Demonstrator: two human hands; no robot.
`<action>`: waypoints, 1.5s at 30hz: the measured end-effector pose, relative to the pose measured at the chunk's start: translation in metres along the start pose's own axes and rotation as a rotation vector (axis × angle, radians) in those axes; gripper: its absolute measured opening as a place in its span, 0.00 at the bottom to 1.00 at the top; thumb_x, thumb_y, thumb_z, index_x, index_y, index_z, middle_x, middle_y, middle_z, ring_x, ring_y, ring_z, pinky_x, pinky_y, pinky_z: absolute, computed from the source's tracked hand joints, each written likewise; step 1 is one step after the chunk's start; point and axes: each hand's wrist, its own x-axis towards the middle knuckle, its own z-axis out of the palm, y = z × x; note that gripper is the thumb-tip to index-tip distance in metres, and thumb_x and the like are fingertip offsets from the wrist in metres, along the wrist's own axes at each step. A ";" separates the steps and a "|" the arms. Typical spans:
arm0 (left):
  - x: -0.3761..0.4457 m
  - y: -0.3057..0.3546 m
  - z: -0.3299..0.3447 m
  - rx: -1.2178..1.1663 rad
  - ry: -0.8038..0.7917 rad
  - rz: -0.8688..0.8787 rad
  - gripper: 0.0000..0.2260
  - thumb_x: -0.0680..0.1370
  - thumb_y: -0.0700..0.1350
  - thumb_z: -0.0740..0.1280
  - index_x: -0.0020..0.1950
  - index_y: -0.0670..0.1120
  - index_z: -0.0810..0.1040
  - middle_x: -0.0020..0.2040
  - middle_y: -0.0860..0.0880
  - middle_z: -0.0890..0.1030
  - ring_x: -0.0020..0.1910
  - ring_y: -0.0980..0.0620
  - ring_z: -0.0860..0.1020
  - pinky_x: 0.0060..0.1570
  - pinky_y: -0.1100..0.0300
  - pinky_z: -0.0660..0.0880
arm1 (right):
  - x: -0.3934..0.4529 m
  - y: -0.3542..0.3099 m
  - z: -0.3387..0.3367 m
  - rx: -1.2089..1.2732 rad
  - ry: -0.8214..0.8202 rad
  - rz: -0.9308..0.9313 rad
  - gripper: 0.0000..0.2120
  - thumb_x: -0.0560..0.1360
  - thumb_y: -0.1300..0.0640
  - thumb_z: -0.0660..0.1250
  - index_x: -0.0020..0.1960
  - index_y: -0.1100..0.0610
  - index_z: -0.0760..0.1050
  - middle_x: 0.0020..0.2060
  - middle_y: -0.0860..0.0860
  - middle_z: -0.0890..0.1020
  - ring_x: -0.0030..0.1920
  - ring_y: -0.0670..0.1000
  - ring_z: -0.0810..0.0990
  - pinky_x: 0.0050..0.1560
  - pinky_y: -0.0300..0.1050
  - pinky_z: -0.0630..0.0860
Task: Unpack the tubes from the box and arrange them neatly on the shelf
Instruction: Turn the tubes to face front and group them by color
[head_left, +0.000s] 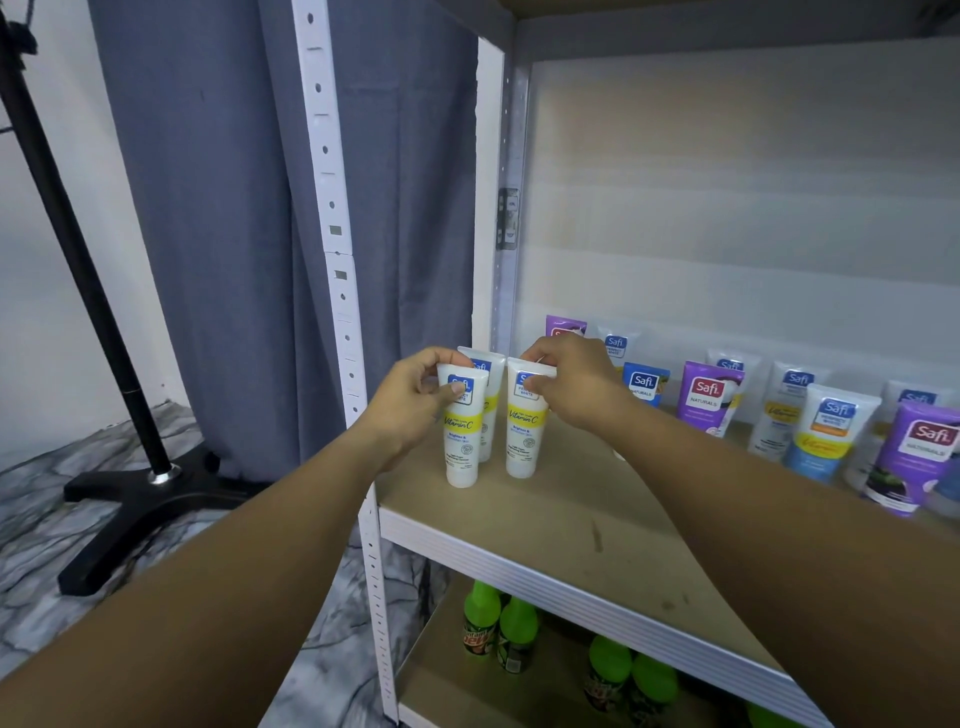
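Three white tubes with yellow bands stand cap-down at the left end of the wooden shelf (587, 499). My left hand (415, 400) pinches the top of the front left tube (461, 441). My right hand (571, 384) pinches the top of the front right tube (523, 436). A third tube (488, 410) stands just behind the left one. The box is out of view.
Several more tubes, purple (706, 397), blue (644, 384) and white (826, 436), stand in rows to the right on the same shelf. A white upright post (337, 260) borders the shelf's left. Green-capped bottles (514, 629) sit on the shelf below. A black stand (130, 483) is on the floor at left.
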 end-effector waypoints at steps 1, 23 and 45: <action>0.000 0.000 -0.001 0.000 -0.001 0.000 0.09 0.79 0.36 0.68 0.52 0.50 0.81 0.55 0.48 0.84 0.56 0.48 0.82 0.59 0.46 0.79 | 0.000 0.000 0.000 -0.001 0.000 0.002 0.12 0.74 0.59 0.71 0.58 0.52 0.79 0.55 0.51 0.80 0.50 0.49 0.77 0.37 0.37 0.69; -0.005 0.002 -0.004 -0.022 -0.047 -0.023 0.08 0.81 0.35 0.64 0.55 0.46 0.78 0.55 0.46 0.84 0.53 0.51 0.82 0.54 0.55 0.80 | -0.005 -0.005 -0.002 -0.009 -0.018 0.025 0.14 0.75 0.59 0.71 0.60 0.53 0.78 0.57 0.52 0.80 0.50 0.50 0.78 0.39 0.38 0.69; -0.004 0.006 -0.002 0.061 -0.097 -0.075 0.11 0.83 0.36 0.60 0.58 0.50 0.76 0.59 0.46 0.82 0.58 0.49 0.80 0.56 0.54 0.78 | -0.007 -0.007 -0.003 -0.032 -0.041 0.039 0.16 0.74 0.59 0.72 0.61 0.53 0.77 0.58 0.52 0.80 0.54 0.52 0.79 0.47 0.41 0.74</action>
